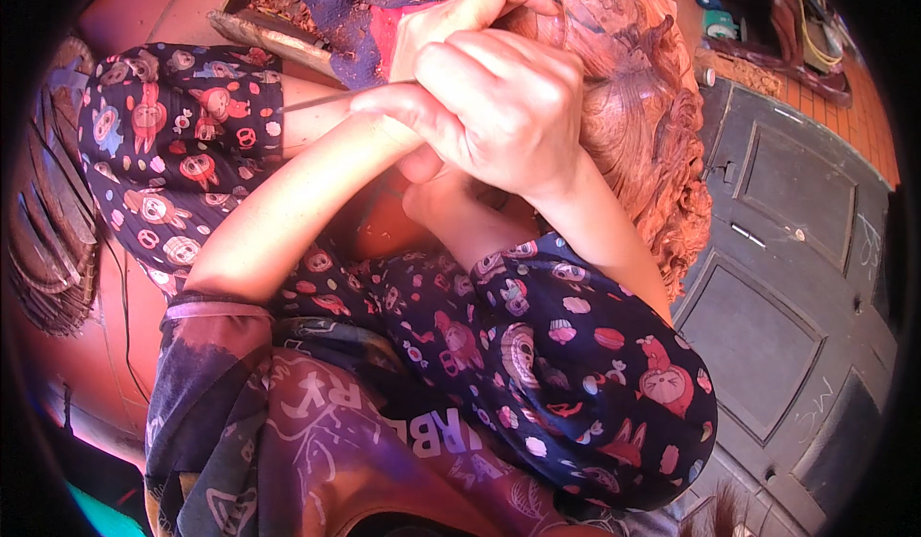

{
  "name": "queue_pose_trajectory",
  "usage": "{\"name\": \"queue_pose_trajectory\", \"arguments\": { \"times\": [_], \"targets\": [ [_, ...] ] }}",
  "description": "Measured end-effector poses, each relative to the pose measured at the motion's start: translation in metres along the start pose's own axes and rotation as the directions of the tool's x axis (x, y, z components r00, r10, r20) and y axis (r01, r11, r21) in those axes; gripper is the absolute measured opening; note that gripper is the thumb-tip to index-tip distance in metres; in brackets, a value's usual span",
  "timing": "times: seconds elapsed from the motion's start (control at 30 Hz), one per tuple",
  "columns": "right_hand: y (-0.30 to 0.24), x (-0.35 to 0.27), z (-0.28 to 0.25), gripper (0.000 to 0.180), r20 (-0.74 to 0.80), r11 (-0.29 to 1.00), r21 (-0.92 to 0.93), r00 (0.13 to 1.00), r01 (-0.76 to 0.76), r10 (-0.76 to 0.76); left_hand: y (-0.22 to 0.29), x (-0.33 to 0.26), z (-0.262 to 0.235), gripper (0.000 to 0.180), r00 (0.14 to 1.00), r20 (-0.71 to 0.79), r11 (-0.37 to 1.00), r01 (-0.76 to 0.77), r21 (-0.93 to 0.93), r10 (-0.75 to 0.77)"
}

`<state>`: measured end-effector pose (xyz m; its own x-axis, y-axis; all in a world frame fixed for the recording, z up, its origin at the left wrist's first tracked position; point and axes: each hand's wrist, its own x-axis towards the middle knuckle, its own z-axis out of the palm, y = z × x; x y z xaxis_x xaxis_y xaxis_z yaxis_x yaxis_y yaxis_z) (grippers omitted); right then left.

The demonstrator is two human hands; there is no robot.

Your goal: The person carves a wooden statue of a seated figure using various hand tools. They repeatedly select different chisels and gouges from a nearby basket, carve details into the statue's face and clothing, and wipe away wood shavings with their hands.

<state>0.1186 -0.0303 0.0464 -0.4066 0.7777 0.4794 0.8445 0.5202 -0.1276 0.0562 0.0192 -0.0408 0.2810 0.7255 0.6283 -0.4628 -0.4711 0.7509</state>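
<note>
A large carved piece of reddish-brown wood point(628, 120), with swirling grain and a rough, curling edge, stands in front of me. My right hand point(508, 105) is closed in a fist, and a thin dark rod point(321, 104) sticks out from its thumb side toward the left. The rod's other end is hidden by the hands. Just beyond the fist, my left hand point(470, 10) lies against the wood with bent fingers pressed together. What those fingers hold, if anything, is hidden. My left wrist passes under the right thumb.
A wooden box point(273, 48) of shavings and a dark blue cloth point(360, 5) lie at the upper left. Several long, dark, narrow pieces point(48, 230) are gathered at the far left. A grey panelled door point(767, 316) fills the right side. My legs in patterned trousers point(576, 374) frame the work.
</note>
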Motion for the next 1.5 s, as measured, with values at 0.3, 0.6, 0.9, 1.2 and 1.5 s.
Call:
{"name": "queue_pose_trajectory", "arguments": {
  "times": [0.3, 0.6, 0.9, 1.2, 1.5],
  "targets": [
    [-0.001, -0.004, -0.008, 0.036, 0.051, 1.000, 0.006, 0.998, 0.021, -0.021, -0.004, -0.001, -0.004, 0.034, 0.998, 0.037, 0.998, 0.042, 0.037, -0.044],
    [-0.005, -0.012, -0.006, 0.041, 0.040, 0.999, -0.031, 0.998, 0.045, -0.044, 0.013, 0.001, -0.004, 0.029, 0.999, 0.016, 0.994, 0.039, 0.105, -0.041],
    [0.000, -0.005, 0.009, 0.043, -0.077, 0.986, 0.067, 0.986, 0.154, -0.149, 0.013, 0.005, -0.014, 0.034, 0.998, 0.043, 0.997, 0.038, 0.071, -0.041],
    [-0.019, 0.029, -0.027, 0.030, -0.010, 0.975, 0.106, 0.981, 0.193, -0.193, 0.012, 0.007, 0.003, 0.023, 1.000, 0.007, 0.997, 0.010, 0.081, -0.010],
    [-0.027, 0.027, -0.053, 0.032, -0.075, 0.978, 0.077, 0.979, 0.194, -0.188, 0.125, 0.018, -0.158, 0.006, 0.897, -0.353, 0.707, 0.430, 0.561, -0.266]
  ]
}}
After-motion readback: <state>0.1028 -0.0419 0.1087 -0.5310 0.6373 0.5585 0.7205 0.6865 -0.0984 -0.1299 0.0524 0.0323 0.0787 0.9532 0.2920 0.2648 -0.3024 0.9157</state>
